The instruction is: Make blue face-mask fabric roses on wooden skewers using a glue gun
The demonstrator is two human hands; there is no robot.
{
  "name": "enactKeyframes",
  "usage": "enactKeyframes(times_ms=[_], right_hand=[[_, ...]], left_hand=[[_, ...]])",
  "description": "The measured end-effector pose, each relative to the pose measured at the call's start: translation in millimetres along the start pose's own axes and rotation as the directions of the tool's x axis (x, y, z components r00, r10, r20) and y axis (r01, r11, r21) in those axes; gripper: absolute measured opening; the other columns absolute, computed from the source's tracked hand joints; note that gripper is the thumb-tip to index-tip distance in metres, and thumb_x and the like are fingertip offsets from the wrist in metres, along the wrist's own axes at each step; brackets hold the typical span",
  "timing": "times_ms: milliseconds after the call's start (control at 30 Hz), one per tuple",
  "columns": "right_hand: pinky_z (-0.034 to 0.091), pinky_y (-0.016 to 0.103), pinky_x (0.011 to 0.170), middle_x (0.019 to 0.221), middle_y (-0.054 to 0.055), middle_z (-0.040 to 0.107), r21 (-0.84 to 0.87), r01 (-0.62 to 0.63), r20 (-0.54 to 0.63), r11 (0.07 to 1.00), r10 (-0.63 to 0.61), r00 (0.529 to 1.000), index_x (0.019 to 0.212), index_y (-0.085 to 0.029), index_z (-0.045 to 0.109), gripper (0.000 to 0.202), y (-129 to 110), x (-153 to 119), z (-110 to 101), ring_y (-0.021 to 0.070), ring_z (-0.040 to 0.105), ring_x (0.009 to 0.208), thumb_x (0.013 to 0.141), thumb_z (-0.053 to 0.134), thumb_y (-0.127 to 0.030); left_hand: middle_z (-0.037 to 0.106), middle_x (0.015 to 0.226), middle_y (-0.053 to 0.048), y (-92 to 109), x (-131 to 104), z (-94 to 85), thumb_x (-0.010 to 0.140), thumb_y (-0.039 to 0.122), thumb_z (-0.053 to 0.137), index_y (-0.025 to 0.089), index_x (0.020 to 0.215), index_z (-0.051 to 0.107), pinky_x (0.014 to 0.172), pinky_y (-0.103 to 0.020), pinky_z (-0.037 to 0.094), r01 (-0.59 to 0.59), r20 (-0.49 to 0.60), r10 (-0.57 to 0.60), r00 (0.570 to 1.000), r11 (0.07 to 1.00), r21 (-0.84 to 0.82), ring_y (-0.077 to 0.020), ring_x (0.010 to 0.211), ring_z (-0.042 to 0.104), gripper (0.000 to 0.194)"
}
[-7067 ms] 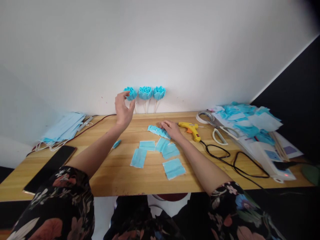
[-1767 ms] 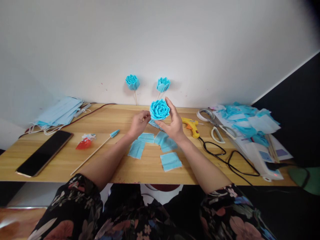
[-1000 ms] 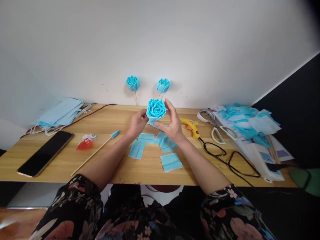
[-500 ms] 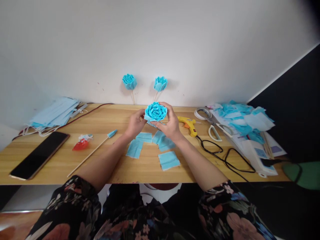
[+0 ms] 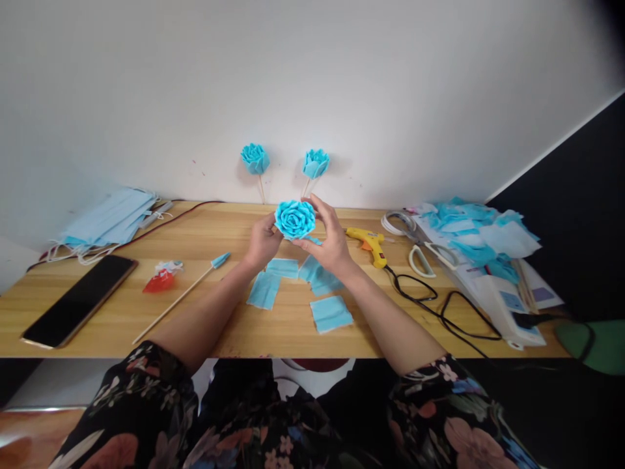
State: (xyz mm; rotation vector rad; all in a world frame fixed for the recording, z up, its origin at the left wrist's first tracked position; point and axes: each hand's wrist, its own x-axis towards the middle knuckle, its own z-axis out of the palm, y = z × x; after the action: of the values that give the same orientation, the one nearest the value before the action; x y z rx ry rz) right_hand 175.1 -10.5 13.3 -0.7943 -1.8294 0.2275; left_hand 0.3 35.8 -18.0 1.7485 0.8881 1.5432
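A layered blue fabric flower (image 5: 295, 220) is held up above the middle of the table, its open face turned to me. My left hand (image 5: 265, 242) grips it from the left, the fingers partly hidden behind it. On the right side, my right hand (image 5: 331, 240) curls around it, forefinger at the top edge and thumb below, by a bit of blue fabric. Beneath my hands lie several cut blue fabric pieces (image 5: 331, 314). Two finished-looking blue flowers on sticks, one on the left (image 5: 254, 159) and one on the right (image 5: 316, 163), stand against the wall.
Left: a stack of face masks (image 5: 110, 218), a phone (image 5: 81, 301), a small red packet (image 5: 161, 278) and a stick with a blue tip (image 5: 180, 299). Right: a yellow glue gun (image 5: 368, 243) with a black cord, scissors (image 5: 420, 262), a tape roll (image 5: 398, 223), fabric scraps (image 5: 469, 228) and a power strip (image 5: 508, 312).
The flower has shifted slightly left and tilted. The fingers of my right hand have moved a little off its right edge, leaving a small gap there.
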Motion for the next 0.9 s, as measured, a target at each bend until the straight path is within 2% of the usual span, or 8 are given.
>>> enactKeyframes(times_ms=[200, 400, 533, 667, 900], right_hand=[[0.043, 0.059, 0.116, 0.153, 0.011, 0.053, 0.014, 0.016, 0.051, 1.000, -0.017, 0.999, 0.158, -0.032, 0.030, 0.088, 0.1, 2.0, -4.8, 0.0337, 0.048, 0.143, 0.085, 0.071, -0.058], [0.045, 0.054, 0.115, 0.145, 0.011, 0.058, 0.020, 0.053, 0.015, 0.998, -0.053, 0.998, 0.154, -0.031, 0.036, 0.085, -1.3, 1.3, -2.0, 0.0317, 0.054, 0.136, 0.082, 0.077, -0.052], [0.048, 0.053, 0.110, 0.135, 0.011, 0.063, -0.009, 0.055, -0.007, 0.998, -0.055, 0.998, 0.139, -0.029, 0.051, 0.069, -1.8, 1.7, -1.9, 0.0318, 0.058, 0.129, 0.080, 0.078, -0.052], [0.050, 0.050, 0.106, 0.125, 0.009, 0.066, -0.010, 0.060, -0.045, 0.998, -0.061, 0.997, 0.128, -0.028, 0.055, 0.057, -3.1, 2.6, -2.3, 0.0300, 0.061, 0.122, 0.080, 0.078, -0.051], [0.050, 0.050, 0.105, 0.125, 0.009, 0.066, 0.000, 0.029, -0.055, 1.000, -0.029, 0.998, 0.126, -0.028, 0.056, 0.059, -1.7, 2.2, -1.2, 0.0304, 0.061, 0.122, 0.079, 0.078, -0.057]], left_hand=[[0.078, 0.088, -0.005, -1.0, 0.6, -1.0, 0.076, 0.016, 0.062, 0.017, 0.083, 0.075, 0.082, -0.031, 0.054, -0.051, 0.025, 0.051, 0.998, 0.999, 0.013, -0.0193, 0.084, 0.070, 0.015], [0.075, 0.083, -0.004, -0.4, -0.6, 0.9, 0.075, 0.014, 0.061, 0.017, 0.082, 0.074, 0.072, -0.027, 0.050, -0.115, 0.050, 0.113, 0.992, 0.993, 0.023, -0.0169, 0.074, 0.065, 0.015], [0.072, 0.077, -0.002, 2.5, -0.9, 1.0, 0.074, 0.015, 0.063, 0.018, 0.077, 0.072, 0.070, -0.027, 0.049, -0.103, 0.061, 0.102, 0.993, 0.994, 0.023, -0.0159, 0.072, 0.062, 0.010], [0.072, 0.079, -0.002, 7.0, -1.3, 1.3, 0.072, 0.017, 0.064, 0.018, 0.076, 0.071, 0.070, -0.027, 0.049, -0.069, 0.071, 0.069, 0.995, 0.998, -0.003, -0.0152, 0.072, 0.062, 0.007], [0.074, 0.077, -0.001, 5.6, -1.5, 2.8, 0.070, 0.015, 0.066, 0.018, 0.078, 0.073, 0.072, -0.027, 0.051, 0.002, 0.062, -0.001, 0.998, 1.000, -0.014, -0.0156, 0.071, 0.063, 0.010]])
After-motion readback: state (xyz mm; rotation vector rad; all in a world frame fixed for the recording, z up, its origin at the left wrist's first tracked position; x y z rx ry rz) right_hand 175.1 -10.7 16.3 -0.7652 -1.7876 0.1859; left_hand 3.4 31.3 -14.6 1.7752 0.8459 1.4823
